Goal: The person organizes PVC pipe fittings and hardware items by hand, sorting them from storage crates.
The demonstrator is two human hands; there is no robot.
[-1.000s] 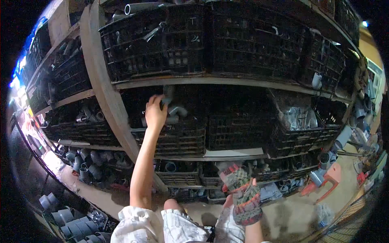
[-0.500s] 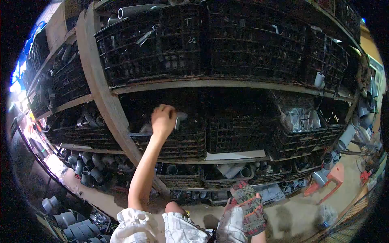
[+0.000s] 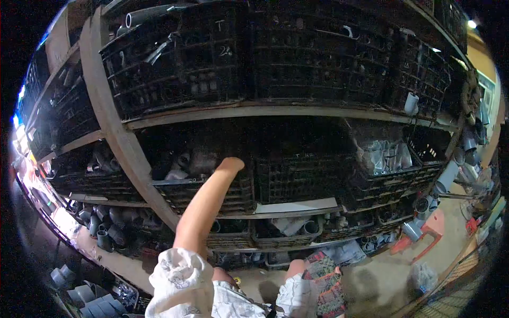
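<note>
My bare left hand (image 3: 231, 164) reaches over a black plastic crate (image 3: 228, 192) on the middle shelf. Its fingers are lost in the dark, so whether they hold anything is hidden. Left of it, grey pipe fittings (image 3: 179, 168) lie inside the crate. By my right knee is my right hand (image 3: 330, 298), covered in red-and-grey patterned knit. A bunched piece of the same knit, apparently a glove (image 3: 319, 265), sits in its grip, with a bare fingertip at the side.
Black crates (image 3: 175, 74) line the wooden upper shelf (image 3: 291, 111). A clear plastic bag (image 3: 386, 157) lies in a crate to the right. Grey fittings (image 3: 90, 297) stand at the lower left. A red plastic chair (image 3: 424, 233) is on the floor at right.
My left hand has gone from the crate's left part toward its right, with fingers now out of sight. The view has turned slightly right. My right hand stays by the knee.
</note>
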